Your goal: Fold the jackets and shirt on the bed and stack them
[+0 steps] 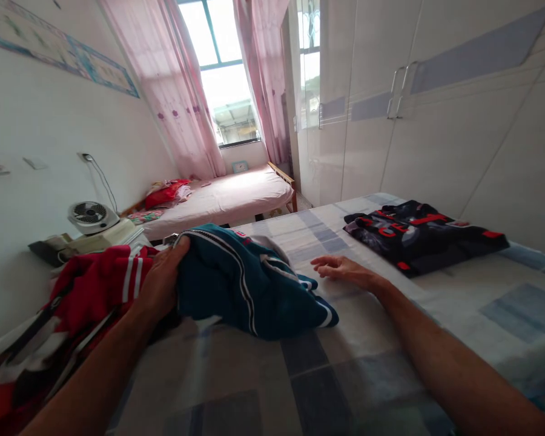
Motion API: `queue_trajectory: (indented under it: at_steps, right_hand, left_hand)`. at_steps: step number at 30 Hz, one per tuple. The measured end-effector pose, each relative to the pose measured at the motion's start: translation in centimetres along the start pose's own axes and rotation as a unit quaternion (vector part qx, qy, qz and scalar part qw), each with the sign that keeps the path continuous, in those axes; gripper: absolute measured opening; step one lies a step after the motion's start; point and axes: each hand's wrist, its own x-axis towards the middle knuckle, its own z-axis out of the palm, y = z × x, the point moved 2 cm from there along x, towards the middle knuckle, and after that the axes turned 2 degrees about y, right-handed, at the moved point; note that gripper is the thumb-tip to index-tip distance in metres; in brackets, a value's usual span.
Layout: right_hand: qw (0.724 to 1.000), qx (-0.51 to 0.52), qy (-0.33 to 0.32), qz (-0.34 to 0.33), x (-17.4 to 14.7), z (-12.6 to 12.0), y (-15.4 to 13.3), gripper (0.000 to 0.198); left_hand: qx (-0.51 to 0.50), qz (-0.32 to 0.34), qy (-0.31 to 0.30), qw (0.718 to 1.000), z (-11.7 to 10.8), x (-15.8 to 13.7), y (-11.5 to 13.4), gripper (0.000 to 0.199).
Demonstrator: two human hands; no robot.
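Note:
A teal zip jacket (218, 272) with white trim lies bunched on the checked bedsheet (263, 387). My left hand (166, 272) grips the jacket's left end, raising it a little; the fingertips are partly hidden behind the cloth. To the right of the jacket, my right hand (338, 267) hovers over the sheet with its fingers apart, holding nothing. Beside my left forearm is a heap of red, white and black clothes (95, 284). Farther right, a black garment with red print (418, 236) lies folded flat on the bed.
A small fan (91, 215) stands on a bedside surface at the left. Beyond is a second bed (236, 197) with pink bedding and a red bundle (166, 194). White wardrobe doors (445, 133) line the right side. Pink curtains (163, 91) frame the window.

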Motion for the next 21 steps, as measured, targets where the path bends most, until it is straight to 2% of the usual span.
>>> queue_trajectory:
  at_steps: [2, 5, 7, 8, 9, 11, 13, 14, 15, 16, 18, 19, 20, 21]
  right_hand:
    - [0.998, -0.023, -0.054, -0.03, -0.2, 1.6, -1.0, 0.053]
    - [0.985, -0.132, -0.055, -0.095, -0.2, 4.1, -2.0, 0.036]
    - [0.967, -0.205, -0.018, -0.148, 0.0, 5.1, -2.5, 0.018]
    - [0.959, -0.225, 0.014, -0.17, 0.1, 5.1, -2.7, 0.013]
    - [0.953, -0.232, 0.063, -0.184, 0.2, 4.7, -3.0, 0.01]
    - [0.936, -0.199, 0.228, -0.177, 0.3, 2.7, -3.2, 0.013]
    - [0.888, -0.133, 0.422, -0.125, 0.2, 0.0, -2.6, 0.021]
    - [0.861, -0.106, 0.488, -0.096, 0.0, -1.2, -2.1, 0.025]
    - [0.846, -0.088, 0.522, -0.069, 0.0, -2.1, -1.4, 0.03]
    - [0.846, -0.082, 0.525, -0.044, 0.0, -2.7, -0.6, 0.032]
    - [0.877, -0.094, 0.471, 0.002, 0.3, -3.0, 0.9, 0.033]
    - [0.894, -0.103, 0.435, 0.019, 0.5, -2.7, 1.4, 0.032]
    - [0.908, -0.112, 0.404, 0.031, 0.7, -2.3, 1.8, 0.031]
    - [0.916, -0.119, 0.38, 0.036, 0.8, -1.8, 2.0, 0.03]
  left_hand:
    - [-0.039, -0.035, -0.052, 0.997, 0.9, -0.2, -1.6, 0.057]
    - [0.008, -0.003, -0.097, 0.995, 1.7, 0.1, -1.2, 0.055]
    - [0.047, 0.028, -0.063, 0.997, 1.3, 0.7, 0.7, 0.053]
    - [0.057, 0.042, -0.025, 0.997, 0.7, 1.1, 2.0, 0.054]
    - [0.06, 0.059, 0.023, 0.996, -0.1, 1.4, 3.3, 0.057]
    - [0.046, 0.105, 0.127, 0.985, -2.1, 1.7, 5.5, 0.062]
    - [0.06, 0.151, 0.193, 0.968, -3.5, 1.4, 6.2, 0.059]
    - [0.097, 0.163, 0.187, 0.964, -3.8, 1.2, 5.8, 0.057]
    - [0.155, 0.162, 0.139, 0.964, -3.7, 1.1, 4.8, 0.055]
    - [0.222, 0.154, 0.06, 0.961, -3.4, 0.9, 3.6, 0.054]
    - [0.319, 0.123, -0.142, 0.929, -2.7, 0.6, 0.6, 0.049]
    - [0.332, 0.109, -0.198, 0.916, -2.7, 0.6, -0.7, 0.048]
    - [0.33, 0.097, -0.204, 0.916, -3.1, 0.7, -1.5, 0.05]
    - [0.329, 0.094, -0.161, 0.926, -3.8, 0.9, -1.9, 0.054]
